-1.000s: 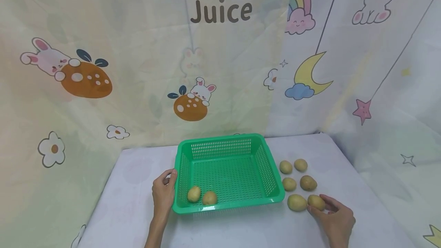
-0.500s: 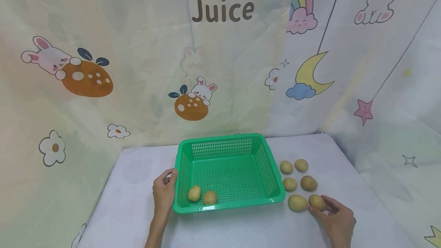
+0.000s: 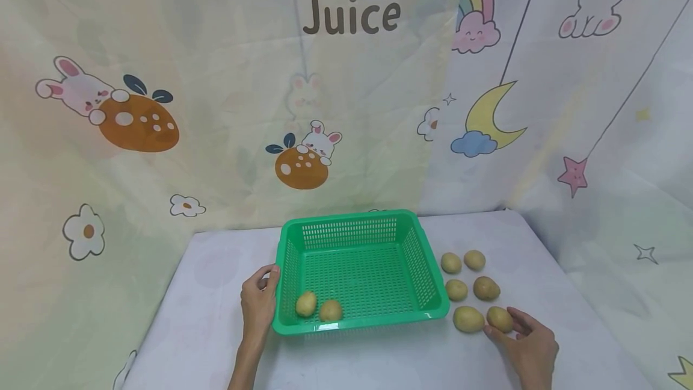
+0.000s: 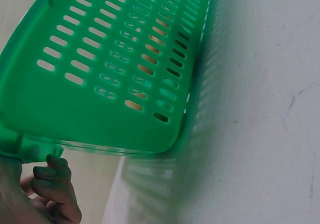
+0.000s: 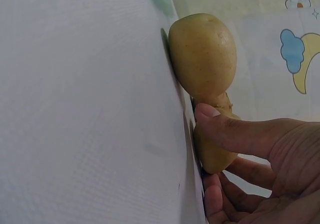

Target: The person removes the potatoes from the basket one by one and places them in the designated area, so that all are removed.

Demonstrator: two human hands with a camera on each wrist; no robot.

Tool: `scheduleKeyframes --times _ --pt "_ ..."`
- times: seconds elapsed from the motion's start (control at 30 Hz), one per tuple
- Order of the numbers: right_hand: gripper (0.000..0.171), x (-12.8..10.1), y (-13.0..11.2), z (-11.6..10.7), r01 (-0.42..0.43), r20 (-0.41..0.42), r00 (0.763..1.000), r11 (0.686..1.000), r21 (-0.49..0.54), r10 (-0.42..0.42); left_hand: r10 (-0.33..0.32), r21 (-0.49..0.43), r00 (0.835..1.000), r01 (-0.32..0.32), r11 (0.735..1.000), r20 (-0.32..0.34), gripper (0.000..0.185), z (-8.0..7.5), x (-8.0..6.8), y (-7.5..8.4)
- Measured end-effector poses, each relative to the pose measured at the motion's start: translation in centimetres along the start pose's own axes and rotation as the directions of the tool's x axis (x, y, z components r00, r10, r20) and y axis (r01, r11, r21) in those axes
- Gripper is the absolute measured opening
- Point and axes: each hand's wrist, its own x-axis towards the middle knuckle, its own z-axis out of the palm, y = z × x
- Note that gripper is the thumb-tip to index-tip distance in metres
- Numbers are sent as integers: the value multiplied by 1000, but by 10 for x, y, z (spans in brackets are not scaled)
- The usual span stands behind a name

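Note:
A green plastic basket (image 3: 373, 319) with slotted walls stands on the white table. My left hand (image 3: 258, 303) grips its left rim, thumb on top and fingers curled beneath, as the left wrist view shows at the rim (image 4: 30, 146). Inside the basket, near its front left corner, lie two potatoes, one (image 3: 306, 304) beside the other (image 3: 331, 310). To the right of the basket, my right hand (image 3: 527, 345) pinches a potato (image 3: 500, 319) between thumb and fingers; it sits at table level. Just left of it lies a larger potato (image 3: 468, 319), prominent in the right wrist view (image 5: 202, 54).
Further back, right of the basket, lie several more potatoes, including a browner one (image 3: 486, 288) and a paler one (image 3: 456, 290) close to the basket wall. A printed curtain (image 3: 227, 107) hangs behind the white table (image 3: 211, 275).
Both hands keep their holds on the basket rim and the potato. The whole head view has shifted very slightly; nothing else visibly moves.

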Motion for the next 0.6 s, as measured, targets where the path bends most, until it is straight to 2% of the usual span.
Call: scheduleKeyframes --times 0.2,0.6 --pt "71 -2 -3 -1 14 -8 1000 1000 -13 -14 8 -1 1000 -8 1000 0 47 1 0 -1" --pt "69 -2 -2 2 -17 6 1000 1000 9 17 5 -21 1000 -5 1000 6 49 0 1 -4"
